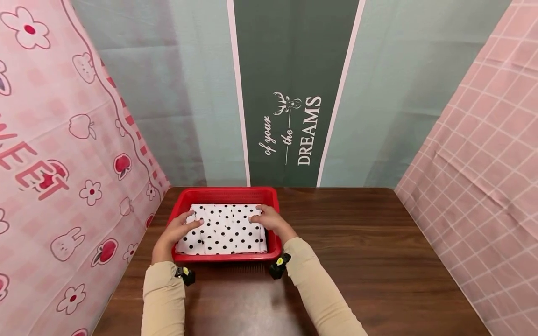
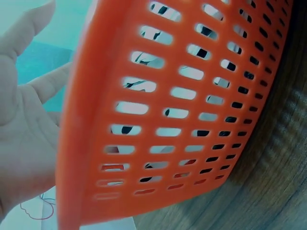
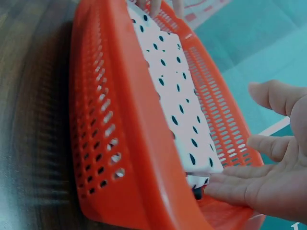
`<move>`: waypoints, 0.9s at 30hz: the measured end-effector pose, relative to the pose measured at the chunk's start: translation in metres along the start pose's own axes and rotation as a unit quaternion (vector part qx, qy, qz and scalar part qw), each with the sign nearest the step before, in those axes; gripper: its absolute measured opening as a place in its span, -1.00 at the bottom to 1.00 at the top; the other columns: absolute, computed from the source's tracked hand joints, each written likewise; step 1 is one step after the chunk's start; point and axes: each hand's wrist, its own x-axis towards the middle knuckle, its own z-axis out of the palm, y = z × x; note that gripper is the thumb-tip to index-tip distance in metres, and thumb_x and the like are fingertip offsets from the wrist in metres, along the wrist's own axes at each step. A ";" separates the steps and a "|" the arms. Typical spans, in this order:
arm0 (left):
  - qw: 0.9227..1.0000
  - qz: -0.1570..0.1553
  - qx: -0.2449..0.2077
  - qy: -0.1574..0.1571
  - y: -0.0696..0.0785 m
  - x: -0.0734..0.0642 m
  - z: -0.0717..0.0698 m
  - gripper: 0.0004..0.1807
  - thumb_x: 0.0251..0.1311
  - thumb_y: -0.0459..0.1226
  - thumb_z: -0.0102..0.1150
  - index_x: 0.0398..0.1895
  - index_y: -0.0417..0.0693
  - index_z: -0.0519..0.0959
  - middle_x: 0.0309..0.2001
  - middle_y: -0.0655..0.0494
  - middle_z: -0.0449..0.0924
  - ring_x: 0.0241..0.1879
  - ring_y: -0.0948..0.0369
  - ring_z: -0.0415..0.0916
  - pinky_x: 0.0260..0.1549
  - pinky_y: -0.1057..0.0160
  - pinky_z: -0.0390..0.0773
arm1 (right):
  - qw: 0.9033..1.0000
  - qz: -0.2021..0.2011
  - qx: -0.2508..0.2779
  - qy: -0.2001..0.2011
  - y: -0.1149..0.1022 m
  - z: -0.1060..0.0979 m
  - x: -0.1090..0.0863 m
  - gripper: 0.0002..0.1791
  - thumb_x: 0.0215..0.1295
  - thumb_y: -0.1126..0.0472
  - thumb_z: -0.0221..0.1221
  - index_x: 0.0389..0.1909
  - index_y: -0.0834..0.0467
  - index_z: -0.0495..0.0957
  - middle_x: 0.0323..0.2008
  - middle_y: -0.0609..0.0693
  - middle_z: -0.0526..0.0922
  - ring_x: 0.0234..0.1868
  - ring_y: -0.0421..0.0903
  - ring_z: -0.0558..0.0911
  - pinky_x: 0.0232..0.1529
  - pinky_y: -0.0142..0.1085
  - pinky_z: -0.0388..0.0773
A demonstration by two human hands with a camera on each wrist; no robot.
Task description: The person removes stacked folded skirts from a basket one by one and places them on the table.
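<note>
A folded white cloth with black dots [image 1: 229,229] lies inside a red plastic basket [image 1: 227,257]. At the cloth's left end is my left hand [image 1: 173,232], reaching over the basket rim with thumb and fingers spread. My right hand [image 1: 274,221] comes over the opposite side, its fingers along the cloth's right end. In the right wrist view, that hand's straight fingers [image 3: 235,184] touch the end of the folded fabric [image 3: 178,96]. The left wrist view shows the slotted basket wall [image 2: 158,115] hiding part of the left hand [image 2: 31,129].
The basket stands at the back left of a brown wooden table [image 1: 349,242]. A pink printed curtain [image 1: 75,177] borders the left, a green lettered one [image 1: 290,56] the back, and a pink checked one [image 1: 483,154] the right. A dark item [image 3: 197,193] shows beneath the cloth's end.
</note>
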 end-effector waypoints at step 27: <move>0.989 -0.091 -0.015 -0.112 0.007 0.016 0.005 -0.04 0.17 -0.01 0.16 0.38 -0.41 -0.08 0.36 -0.39 -0.13 0.31 -0.24 -0.15 0.19 -0.20 0.00 | 0.990 0.112 -0.076 -0.033 0.002 0.020 0.005 -0.40 0.14 0.12 0.25 0.12 0.38 0.38 0.06 0.20 0.44 -0.07 0.11 0.47 -0.10 -0.03 0.46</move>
